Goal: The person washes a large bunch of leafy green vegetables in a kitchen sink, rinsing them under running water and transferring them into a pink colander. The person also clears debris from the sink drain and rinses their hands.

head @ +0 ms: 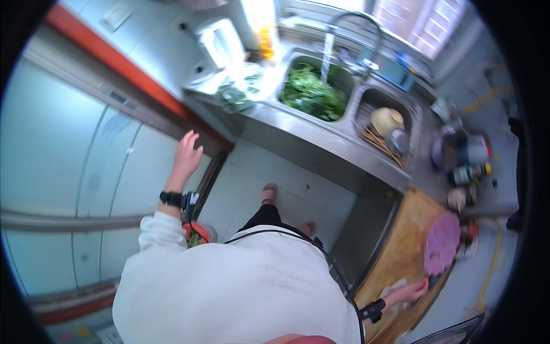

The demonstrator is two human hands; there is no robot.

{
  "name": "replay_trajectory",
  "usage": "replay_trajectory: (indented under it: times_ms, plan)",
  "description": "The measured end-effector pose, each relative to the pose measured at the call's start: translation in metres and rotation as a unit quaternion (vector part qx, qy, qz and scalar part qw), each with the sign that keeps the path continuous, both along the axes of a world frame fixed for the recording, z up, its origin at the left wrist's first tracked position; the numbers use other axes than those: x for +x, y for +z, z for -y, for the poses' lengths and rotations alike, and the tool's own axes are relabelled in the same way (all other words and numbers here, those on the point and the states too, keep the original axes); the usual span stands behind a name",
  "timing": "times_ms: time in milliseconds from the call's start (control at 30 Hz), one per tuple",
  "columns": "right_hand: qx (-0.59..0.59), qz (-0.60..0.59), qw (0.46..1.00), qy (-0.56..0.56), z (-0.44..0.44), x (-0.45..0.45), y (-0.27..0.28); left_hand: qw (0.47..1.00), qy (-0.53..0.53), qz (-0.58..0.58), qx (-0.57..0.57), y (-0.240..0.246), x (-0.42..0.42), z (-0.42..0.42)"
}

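My left hand [187, 154] is raised in the air at the left, in front of a glass sliding door, with nothing in it and its fingers apart. Low at the right, my right hand [413, 290] reaches over a wooden board [399, 245], its fingers curled. A dark object [435, 280] lies by those fingertips; whether they grip it is unclear. Close to it is a pink plastic basket [442, 243] with a wavy rim. A pale cloth [394, 287] lies partly hidden under my right wrist.
Water runs from a curved faucet [378, 38] into a sink basin full of leafy greens [313, 90]. The second basin holds a pale rounded item [386, 120] and chopsticks [380, 144]. Bottles [470, 173] line the right wall. A red-rimmed bin [202, 232] stands on the floor.
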State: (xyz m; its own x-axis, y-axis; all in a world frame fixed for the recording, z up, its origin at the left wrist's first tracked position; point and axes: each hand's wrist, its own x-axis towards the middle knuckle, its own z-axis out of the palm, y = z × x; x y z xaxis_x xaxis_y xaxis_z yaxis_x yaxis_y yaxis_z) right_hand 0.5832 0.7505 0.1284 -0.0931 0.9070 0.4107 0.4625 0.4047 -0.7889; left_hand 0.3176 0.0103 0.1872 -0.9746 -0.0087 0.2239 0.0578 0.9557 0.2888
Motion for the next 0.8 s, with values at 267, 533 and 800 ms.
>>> replay_trajectory:
  times_ms: [267, 533, 800]
  plan:
    - [-0.058, -0.05, 0.957, 0.281, 0.121, -0.179, 0.036, 0.928, 0.248, -0.015, -0.279, 0.054, -0.054, 0.184]
    - [-0.194, -0.048, 0.914, 0.354, 0.232, -0.263, 0.034, 0.868, 0.22, 0.006, -0.445, 0.088, -0.12, 0.287]
    - [-0.233, -0.067, 0.896, 0.372, 0.28, -0.315, 0.035, 0.835, 0.165, 0.013, -0.525, 0.099, -0.128, 0.305]
